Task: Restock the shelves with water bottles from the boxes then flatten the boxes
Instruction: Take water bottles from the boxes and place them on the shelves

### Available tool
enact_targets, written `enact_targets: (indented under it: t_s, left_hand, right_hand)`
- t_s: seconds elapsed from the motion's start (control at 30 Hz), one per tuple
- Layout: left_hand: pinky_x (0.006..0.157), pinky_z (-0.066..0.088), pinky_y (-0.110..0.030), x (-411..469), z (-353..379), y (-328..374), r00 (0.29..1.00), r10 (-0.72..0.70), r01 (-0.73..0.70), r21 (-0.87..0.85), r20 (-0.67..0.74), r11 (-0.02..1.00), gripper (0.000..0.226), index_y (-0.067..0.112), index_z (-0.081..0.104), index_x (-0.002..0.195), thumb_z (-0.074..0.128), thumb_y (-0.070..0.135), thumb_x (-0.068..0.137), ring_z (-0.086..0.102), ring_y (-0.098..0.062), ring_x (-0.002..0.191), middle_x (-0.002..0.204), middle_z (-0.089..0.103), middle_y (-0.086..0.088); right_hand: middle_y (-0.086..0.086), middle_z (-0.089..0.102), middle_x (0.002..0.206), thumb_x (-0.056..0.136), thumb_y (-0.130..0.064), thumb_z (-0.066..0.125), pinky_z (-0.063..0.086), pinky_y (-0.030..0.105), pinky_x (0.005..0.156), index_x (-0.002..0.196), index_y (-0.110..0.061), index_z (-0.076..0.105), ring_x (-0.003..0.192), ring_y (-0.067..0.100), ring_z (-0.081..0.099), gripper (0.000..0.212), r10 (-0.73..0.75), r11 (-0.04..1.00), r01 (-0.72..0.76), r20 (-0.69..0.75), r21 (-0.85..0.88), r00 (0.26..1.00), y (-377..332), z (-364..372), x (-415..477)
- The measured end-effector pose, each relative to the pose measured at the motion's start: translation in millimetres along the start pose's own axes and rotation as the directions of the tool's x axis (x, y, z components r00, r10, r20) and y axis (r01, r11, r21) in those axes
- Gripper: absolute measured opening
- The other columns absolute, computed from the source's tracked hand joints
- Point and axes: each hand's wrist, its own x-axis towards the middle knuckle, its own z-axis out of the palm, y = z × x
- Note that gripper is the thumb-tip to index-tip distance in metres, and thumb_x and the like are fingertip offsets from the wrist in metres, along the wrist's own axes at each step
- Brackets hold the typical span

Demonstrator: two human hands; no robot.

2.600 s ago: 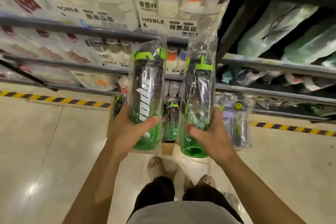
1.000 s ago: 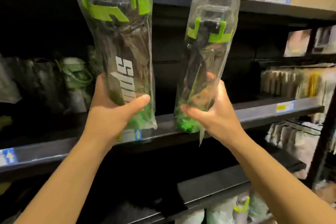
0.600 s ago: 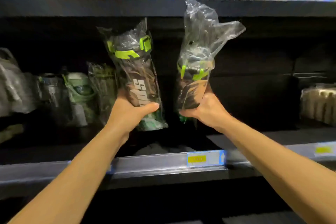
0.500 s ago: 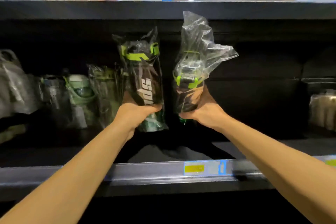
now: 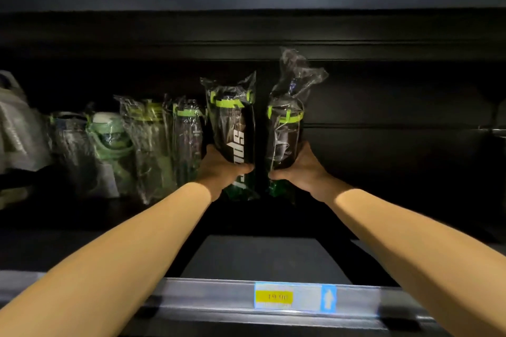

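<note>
Reaching far in, the left hand (image 5: 219, 169) curls round the lower part of a bagged bottle with white lettering (image 5: 235, 128), thumb laid across its front, and the right hand (image 5: 298, 169) grips a second bagged bottle (image 5: 286, 134) the same way. Both bottles are upright, lime-green lids on top, close beside each other at the back of the dark shelf (image 5: 262, 257); whether their bases rest on it I cannot tell. Just left of them stands a row of wrapped bottles (image 5: 153, 145). A yellow-and-blue price tag (image 5: 294, 297) sits on the shelf's front rail.
</note>
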Motion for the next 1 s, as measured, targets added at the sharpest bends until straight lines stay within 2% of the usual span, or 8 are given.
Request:
enact_targets:
  t_s: [0.1,0.27,0.37,0.43,0.5,0.67,0.8,1.0]
  left_hand:
    - [0.099,0.045,-0.033,10.9,12.0,-0.1,1.000,-0.008,0.008,0.019,0.001,1.000,0.109,0.018,0.036,0.149,0.099,0.038,0.062,0.053,-0.029,0.134,0.147,0.054,-0.004]
    - [0.103,0.046,-0.035,25.9,26.1,-2.4,0.999,-0.026,0.025,0.075,0.020,0.997,0.110,0.019,0.035,0.150,0.099,0.035,0.062,0.054,-0.029,0.133,0.146,0.056,-0.004]
    - [0.102,0.047,-0.036,32.6,29.2,-10.5,0.999,-0.037,0.032,0.132,0.031,0.991,0.109,0.016,0.033,0.150,0.098,0.037,0.064,0.054,-0.030,0.133,0.146,0.055,-0.007]
    - [0.105,0.046,-0.038,36.7,29.4,-14.5,0.998,-0.051,0.044,0.157,0.042,0.987,0.112,0.014,0.030,0.153,0.096,0.040,0.067,0.051,-0.032,0.137,0.151,0.050,-0.009]
    - [0.109,0.044,-0.038,40.9,28.3,-15.0,0.995,-0.079,0.069,0.162,0.057,0.984,0.118,0.013,0.022,0.159,0.094,0.042,0.070,0.046,-0.033,0.141,0.157,0.043,-0.011]
    - [0.111,0.043,-0.039,41.6,27.9,-12.4,0.991,-0.115,0.099,0.190,0.075,0.977,0.125,0.011,0.006,0.163,0.091,0.041,0.075,0.042,-0.033,0.145,0.162,0.036,-0.013]
    - [0.111,0.043,-0.039,36.5,24.0,-9.7,0.989,-0.114,0.092,0.206,0.099,0.974,0.128,0.010,0.004,0.163,0.092,0.041,0.075,0.042,-0.033,0.145,0.162,0.037,-0.013]
    - [0.111,0.042,-0.037,17.1,4.0,-8.4,0.988,-0.033,-0.015,0.302,0.153,0.953,0.117,0.011,0.006,0.161,0.085,0.043,0.081,0.044,-0.034,0.143,0.158,0.040,-0.013]
  right_hand:
    - [-0.016,0.051,0.110,0.054,-0.025,0.102,0.037,0.026,0.094,0.130,-0.029,0.033,0.110,0.011,0.051,0.103,0.048,0.999,-0.048,0.001,-0.005,0.999,0.4,-1.3,13.3]
    - [-0.004,0.056,0.135,0.054,-0.030,0.102,0.039,0.028,0.098,0.146,-0.024,0.030,0.127,0.019,0.054,0.117,0.115,0.993,-0.114,0.054,-0.013,0.992,7.9,4.9,27.6]
    - [-0.001,0.054,0.142,0.056,-0.037,0.101,0.048,0.039,0.105,0.148,-0.022,0.032,0.129,0.024,0.055,0.116,0.213,0.977,-0.213,0.069,-0.017,0.975,11.5,6.9,35.2]
    - [0.001,0.048,0.151,0.056,-0.043,0.100,0.050,0.048,0.107,0.156,-0.022,0.024,0.135,0.026,0.051,0.128,0.254,0.967,-0.253,0.081,-0.026,0.964,11.6,6.9,38.2]
    - [0.001,0.044,0.155,0.055,-0.047,0.100,0.051,0.050,0.108,0.159,-0.023,0.018,0.138,0.028,0.049,0.134,0.259,0.965,-0.255,0.087,-0.056,0.962,10.5,7.4,39.0]
    - [0.004,0.050,0.145,0.059,-0.046,0.098,0.048,0.043,0.109,0.142,-0.019,0.031,0.132,0.026,0.052,0.110,0.242,0.963,-0.234,0.045,-0.133,0.969,8.3,16.2,36.1]
    - [0.012,0.027,0.159,0.066,-0.052,0.093,0.039,0.039,0.114,0.157,-0.012,0.017,0.146,0.031,0.035,0.125,0.256,0.941,-0.243,0.029,-0.235,0.966,0.6,16.8,26.3]
    - [0.011,0.028,0.157,0.074,-0.055,0.087,0.035,0.042,0.117,0.157,-0.016,0.019,0.146,0.032,0.033,0.115,0.217,0.924,-0.209,-0.010,-0.321,0.976,-16.3,9.1,-9.8]
